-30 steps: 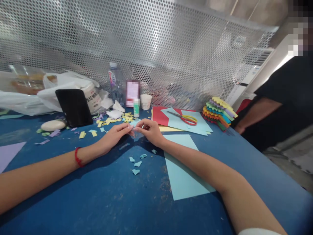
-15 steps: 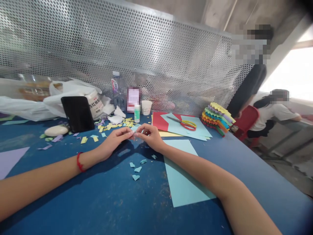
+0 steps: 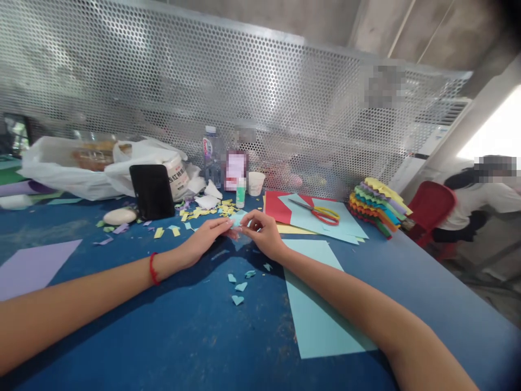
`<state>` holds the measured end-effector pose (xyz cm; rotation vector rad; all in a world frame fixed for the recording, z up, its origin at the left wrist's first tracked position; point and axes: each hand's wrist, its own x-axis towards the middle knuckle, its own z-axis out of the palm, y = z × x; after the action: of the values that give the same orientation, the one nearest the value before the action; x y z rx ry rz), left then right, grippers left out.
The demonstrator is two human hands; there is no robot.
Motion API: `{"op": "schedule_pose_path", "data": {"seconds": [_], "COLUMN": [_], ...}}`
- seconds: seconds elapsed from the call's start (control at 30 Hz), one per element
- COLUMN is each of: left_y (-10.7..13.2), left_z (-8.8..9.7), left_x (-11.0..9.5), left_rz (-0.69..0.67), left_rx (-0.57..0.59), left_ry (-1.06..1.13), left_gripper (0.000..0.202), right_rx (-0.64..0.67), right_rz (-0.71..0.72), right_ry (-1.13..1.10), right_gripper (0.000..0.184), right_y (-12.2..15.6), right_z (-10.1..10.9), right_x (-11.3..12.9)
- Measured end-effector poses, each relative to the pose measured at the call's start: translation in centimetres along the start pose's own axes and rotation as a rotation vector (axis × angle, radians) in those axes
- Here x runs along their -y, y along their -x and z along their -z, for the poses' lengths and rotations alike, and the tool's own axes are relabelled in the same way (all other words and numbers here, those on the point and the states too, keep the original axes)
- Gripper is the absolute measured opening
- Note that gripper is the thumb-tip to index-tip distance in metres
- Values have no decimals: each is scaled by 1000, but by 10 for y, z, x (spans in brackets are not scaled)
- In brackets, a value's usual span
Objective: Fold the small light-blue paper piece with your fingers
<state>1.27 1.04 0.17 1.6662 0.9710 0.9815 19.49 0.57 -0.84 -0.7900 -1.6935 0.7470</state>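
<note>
My left hand [image 3: 205, 240], with a red string bracelet [image 3: 153, 269] at the wrist, and my right hand [image 3: 264, 234] meet at the fingertips over the blue table [image 3: 171, 331]. Pinched between them is a tiny pale blue paper piece [image 3: 235, 232], mostly hidden by my fingers. Several small pale blue paper hearts [image 3: 238, 288] lie just below my hands. Under my right forearm is a pale blue paper sheet [image 3: 315, 320]. Yellow paper scraps [image 3: 203, 213] are scattered to the far left of my hands.
Scissors with yellow and red handles [image 3: 325, 215] rest on stacked coloured sheets. Nearby stand a folded rainbow paper stack [image 3: 376, 209], glue stick [image 3: 241, 193], paper cup [image 3: 255, 183], water bottle [image 3: 212, 157] and black phone [image 3: 152, 191]. A perforated metal screen [image 3: 203, 92] backs the table. A person sits far right.
The whole scene has shifted right in view, and the dark-clothed person at the right has gone from view. My hands stay together at the fingertips.
</note>
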Motion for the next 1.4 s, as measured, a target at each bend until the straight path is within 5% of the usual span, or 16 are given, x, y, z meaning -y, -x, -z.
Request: {"op": "schedule_pose_path", "data": {"seconds": [1.4], "left_y": [3], "left_z": [-1], "left_x": [1], "left_rz": [-74], "left_rx": [-25], "left_ry": [-151], "left_gripper": [23], "right_rx": [86], "right_rz": [-96], "right_ry": [-38], "right_gripper": [24], "right_y": [1], "right_z": [0], "right_x": [-1]}}
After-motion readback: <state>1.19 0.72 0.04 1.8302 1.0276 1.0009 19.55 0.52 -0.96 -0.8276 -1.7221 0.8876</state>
